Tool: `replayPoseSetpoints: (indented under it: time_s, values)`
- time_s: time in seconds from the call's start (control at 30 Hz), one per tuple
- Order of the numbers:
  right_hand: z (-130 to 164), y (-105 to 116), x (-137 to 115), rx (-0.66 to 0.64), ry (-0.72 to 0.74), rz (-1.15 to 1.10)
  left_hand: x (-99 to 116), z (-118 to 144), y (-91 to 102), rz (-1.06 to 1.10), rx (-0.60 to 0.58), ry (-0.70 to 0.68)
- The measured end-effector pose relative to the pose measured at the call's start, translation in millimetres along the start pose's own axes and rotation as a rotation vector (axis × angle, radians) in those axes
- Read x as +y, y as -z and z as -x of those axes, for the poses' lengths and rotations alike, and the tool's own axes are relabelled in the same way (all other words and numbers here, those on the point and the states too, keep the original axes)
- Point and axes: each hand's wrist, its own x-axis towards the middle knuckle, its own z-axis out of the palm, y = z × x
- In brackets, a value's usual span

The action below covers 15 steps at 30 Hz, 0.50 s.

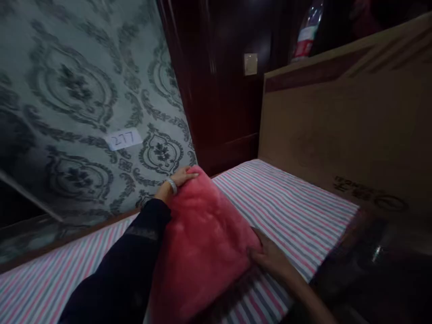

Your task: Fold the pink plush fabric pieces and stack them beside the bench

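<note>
A fluffy pink folded blanket [202, 238] lies on a bed with a pink, grey and white striped sheet [286, 207]. My left hand [177, 181], in a dark sleeve with a silver bracelet at the wrist, rests on the blanket's far top corner, fingers lying along its edge. My right hand [270, 256] presses against the blanket's near right edge, fingers tucked at the fabric. Both hands hold the blanket's sides.
A patterned grey-green wallpapered wall [84, 90] with a white label reading 277 [123, 138] runs along the bed's left. A brown cardboard panel [344, 121] stands at the right. Dark wood panelling with a light switch [250, 64] is behind.
</note>
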Motion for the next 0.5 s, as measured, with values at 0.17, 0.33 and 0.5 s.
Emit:
replayPoseSetpoints:
  time_s: [0.17, 0.33, 0.5]
  values:
    - [-5, -8, -20, 0.064, 0.173, -0.150, 45, 67, 73.6, -0.072, 0.179, -0.317]
    - [2, 7, -81, 0.291, 0.510, -0.117, 82, 183, 128.9, -0.142, 0.349, -0.445]
    - [-16, 23, -150, 0.308, 0.728, -0.118, 78, 263, 153.9, -0.069, 0.621, -0.399]
